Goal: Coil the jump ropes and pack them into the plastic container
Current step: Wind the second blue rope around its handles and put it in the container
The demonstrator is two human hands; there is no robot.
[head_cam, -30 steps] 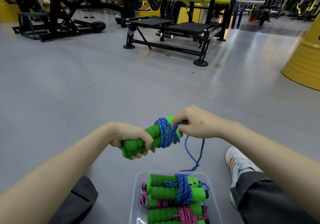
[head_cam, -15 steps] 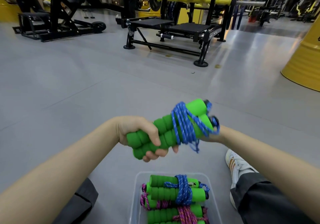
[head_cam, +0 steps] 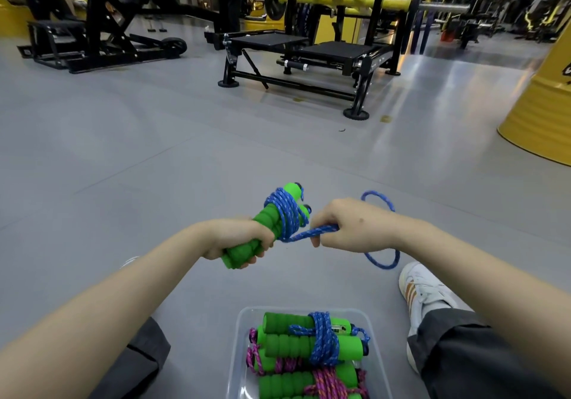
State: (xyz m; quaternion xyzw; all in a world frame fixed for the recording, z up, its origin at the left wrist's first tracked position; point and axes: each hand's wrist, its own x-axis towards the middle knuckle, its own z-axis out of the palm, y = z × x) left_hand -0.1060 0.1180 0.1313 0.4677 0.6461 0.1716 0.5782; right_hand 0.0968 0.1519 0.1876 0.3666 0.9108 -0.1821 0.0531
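My left hand (head_cam: 239, 238) grips the lower end of a pair of green foam handles (head_cam: 268, 222) held together, tilted up and to the right. Blue rope (head_cam: 285, 213) is wound round their upper half. My right hand (head_cam: 352, 228) pinches the free blue rope end just right of the handles; a loose loop (head_cam: 383, 261) hangs behind and below that hand. Below, a clear plastic container (head_cam: 241, 337) on the floor holds coiled jump ropes: one with green handles and blue rope (head_cam: 321, 341) on top, others with pink rope (head_cam: 324, 383) beneath.
I sit on a grey gym floor, dark trouser legs either side of the container and a white shoe (head_cam: 423, 293) at the right. A black weight bench frame (head_cam: 309, 58) and other machines stand far ahead. A yellow drum (head_cam: 537, 111) is at the right.
The handles turned from lying nearly level to pointing up. My right hand came round from behind them and now pulls the blue rope end out to the right, with a loop trailing.
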